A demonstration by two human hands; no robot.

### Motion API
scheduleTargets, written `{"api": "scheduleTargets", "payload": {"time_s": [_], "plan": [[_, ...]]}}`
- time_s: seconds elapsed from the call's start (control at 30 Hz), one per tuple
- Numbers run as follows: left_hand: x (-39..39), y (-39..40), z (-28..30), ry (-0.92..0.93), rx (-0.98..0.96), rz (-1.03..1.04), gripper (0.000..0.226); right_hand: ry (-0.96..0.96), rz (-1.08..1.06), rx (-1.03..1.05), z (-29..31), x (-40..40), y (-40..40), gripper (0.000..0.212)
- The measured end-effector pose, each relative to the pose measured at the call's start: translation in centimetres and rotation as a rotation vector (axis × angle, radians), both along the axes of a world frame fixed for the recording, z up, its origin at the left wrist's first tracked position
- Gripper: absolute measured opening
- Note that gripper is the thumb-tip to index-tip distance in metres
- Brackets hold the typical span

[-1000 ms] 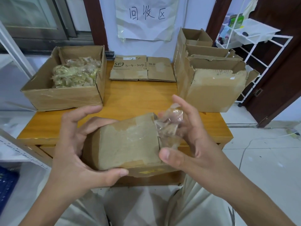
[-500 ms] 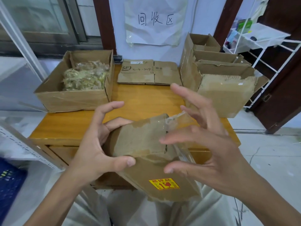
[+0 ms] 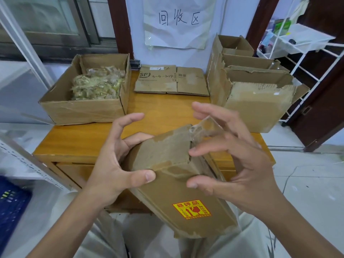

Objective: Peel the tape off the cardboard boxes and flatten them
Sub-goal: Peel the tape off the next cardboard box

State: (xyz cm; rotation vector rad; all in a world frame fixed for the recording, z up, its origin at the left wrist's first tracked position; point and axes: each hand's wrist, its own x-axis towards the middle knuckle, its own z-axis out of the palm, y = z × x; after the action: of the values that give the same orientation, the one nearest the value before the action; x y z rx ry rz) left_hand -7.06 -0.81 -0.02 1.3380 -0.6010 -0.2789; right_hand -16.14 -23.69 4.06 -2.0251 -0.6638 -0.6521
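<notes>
Gripping the small brown cardboard box with the yellow-and-red fragile sticker point(image 3: 173, 175), the left hand point(image 3: 113, 164) has its thumb pressed on the near edge and its curled fingers behind the far side, index finger lifted clear. Just right of that thumb, a strip of clear peeled tape point(image 3: 204, 127) rises from the box's top corner. Beyond it the right hand point(image 3: 240, 164) hangs with fingers spread and loosely bent, the tape between them, though a firm hold cannot be told.

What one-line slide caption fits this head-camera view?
Left hand grips a small cardboard box while the right hand works clear tape loose above a wooden table.
</notes>
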Motion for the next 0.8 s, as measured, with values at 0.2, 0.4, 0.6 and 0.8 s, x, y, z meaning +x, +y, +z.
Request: {"api": "scheduleTargets", "payload": {"time_s": [0.2, 0.4, 0.6, 0.8], "plan": [[-1.1, -0.7, -0.4, 0.007, -0.032, 0.022, 0.112, -0.050, -0.018, -0.018, -0.7, 0.0, -0.1, 0.026], [-1.9, -1.4, -1.0, -0.049, 0.059, 0.045, 0.109, -0.114, -0.055, 0.017, -2.3, 0.5, 0.5, 0.034], [-2.3, -1.0, -1.3, -0.118, 0.092, 0.103, 0.103, -0.203, -0.119, 0.005, -3.3, 1.0, -0.5, 0.056], [-0.8, 0.6, 0.4, -0.111, 0.102, 0.088, 0.107, -0.310, -0.005, -0.399, -1.9, 1.7, -2.3, 0.038]]}}
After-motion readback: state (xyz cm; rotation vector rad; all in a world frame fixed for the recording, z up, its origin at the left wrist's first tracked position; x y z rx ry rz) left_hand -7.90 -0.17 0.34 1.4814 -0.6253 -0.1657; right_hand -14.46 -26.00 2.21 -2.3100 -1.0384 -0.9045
